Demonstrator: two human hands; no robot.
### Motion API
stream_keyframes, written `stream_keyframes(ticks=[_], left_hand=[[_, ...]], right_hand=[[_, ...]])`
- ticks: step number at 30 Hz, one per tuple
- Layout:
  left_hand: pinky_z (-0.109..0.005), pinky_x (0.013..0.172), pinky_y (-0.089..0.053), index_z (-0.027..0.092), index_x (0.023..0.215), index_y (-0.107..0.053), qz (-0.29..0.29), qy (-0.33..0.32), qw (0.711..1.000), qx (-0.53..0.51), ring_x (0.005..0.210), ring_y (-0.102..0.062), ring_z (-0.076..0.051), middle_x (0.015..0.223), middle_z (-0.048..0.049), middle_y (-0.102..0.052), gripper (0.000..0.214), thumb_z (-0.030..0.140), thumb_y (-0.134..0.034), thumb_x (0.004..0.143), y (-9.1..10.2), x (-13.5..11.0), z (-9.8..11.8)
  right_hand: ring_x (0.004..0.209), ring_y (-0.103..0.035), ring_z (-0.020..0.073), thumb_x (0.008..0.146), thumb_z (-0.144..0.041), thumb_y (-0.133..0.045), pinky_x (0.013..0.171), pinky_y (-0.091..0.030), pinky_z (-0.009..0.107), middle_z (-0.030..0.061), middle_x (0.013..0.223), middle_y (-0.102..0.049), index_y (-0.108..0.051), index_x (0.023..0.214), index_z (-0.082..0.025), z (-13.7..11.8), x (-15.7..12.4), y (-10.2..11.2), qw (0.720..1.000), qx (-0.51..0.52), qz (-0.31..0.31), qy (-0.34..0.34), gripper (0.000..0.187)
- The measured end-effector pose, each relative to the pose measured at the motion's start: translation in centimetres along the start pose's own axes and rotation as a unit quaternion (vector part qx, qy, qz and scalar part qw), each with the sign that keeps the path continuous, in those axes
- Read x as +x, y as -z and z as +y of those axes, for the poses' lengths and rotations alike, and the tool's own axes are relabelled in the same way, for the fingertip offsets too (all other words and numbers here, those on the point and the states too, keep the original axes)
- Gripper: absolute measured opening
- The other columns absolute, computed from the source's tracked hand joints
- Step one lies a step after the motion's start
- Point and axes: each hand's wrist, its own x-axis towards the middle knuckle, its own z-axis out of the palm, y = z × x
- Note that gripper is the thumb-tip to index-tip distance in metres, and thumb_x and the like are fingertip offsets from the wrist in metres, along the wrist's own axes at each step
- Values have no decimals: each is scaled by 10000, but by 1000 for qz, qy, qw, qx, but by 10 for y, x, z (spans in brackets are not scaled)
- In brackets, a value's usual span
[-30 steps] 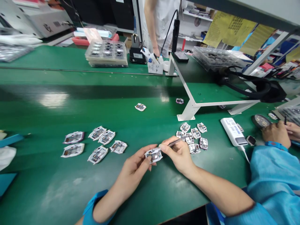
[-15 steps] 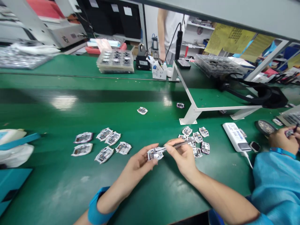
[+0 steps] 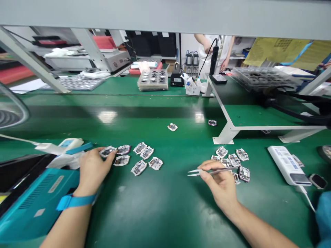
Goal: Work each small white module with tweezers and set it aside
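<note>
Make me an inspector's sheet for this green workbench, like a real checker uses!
Surface: green work mat, shiny, with parts on it.
Job's things: small circuit modules in two groups; steel tweezers.
Grips: left hand touches one module; right hand holds the tweezers.
Clutter: teal case near the left hand; white labelled box on the right.
Cables: white cable from the box; black cable far back.
Surroundings: co-worker standing behind; tray of parts.
</note>
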Motion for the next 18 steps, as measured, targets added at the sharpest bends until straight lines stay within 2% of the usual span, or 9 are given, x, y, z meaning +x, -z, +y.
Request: stream_keyframes(ticks=[3,7,10,12,14,18], left_hand=[[-443,811,-465,107,927,-633,-21,31,997,65,922,-619,-401,824,-171,-705,391,441,-453,831,-6,7,-12],[-435,803,-475,114,861,-670,-69,19,991,116,928,-625,-411,819,-186,-716,446,505,-463,803,-8,7,-16],[-487,810,-478,42,922,-690,-78,14,987,140,959,-619,-464,917,-264,-712,542,512,-462,779,-3,8,-9],[-559,848,-451,-35,1039,-661,-66,3,988,143,1043,-577,-522,1060,-343,-669,621,486,-432,791,-1,12,3],[-577,927,-412,-64,1166,-602,-63,-41,990,120,1147,-533,-518,1196,-365,-614,661,465,-410,819,-3,18,22],[-384,1044,-401,49,1335,-508,-118,-186,975,27,1245,-539,-314,1324,-205,-623,641,468,-440,855,-28,40,72]], right_hand=[[805,-676,189,819,-188,-719,727,-557,324,35,840,-712,-705,858,-240,1,0,1,1000,-4,-5,-3,67],[821,-674,203,824,-201,-710,733,-555,356,21,843,-712,-703,869,-280,1,1,2,1000,-13,-3,-15,91],[829,-680,225,827,-243,-703,736,-540,397,14,843,-725,-709,864,-343,-1,3,3,999,-23,0,-25,106],[832,-684,233,829,-258,-699,734,-529,409,15,847,-734,-711,859,-357,-2,4,3,999,-28,-1,-28,104],[830,-683,229,832,-247,-700,744,-532,403,21,848,-734,-707,859,-319,-2,4,3,999,-34,-2,-25,77],[822,-680,206,828,-211,-710,768,-540,370,33,834,-724,-687,847,-236,2,4,2,999,-38,0,-11,39]])
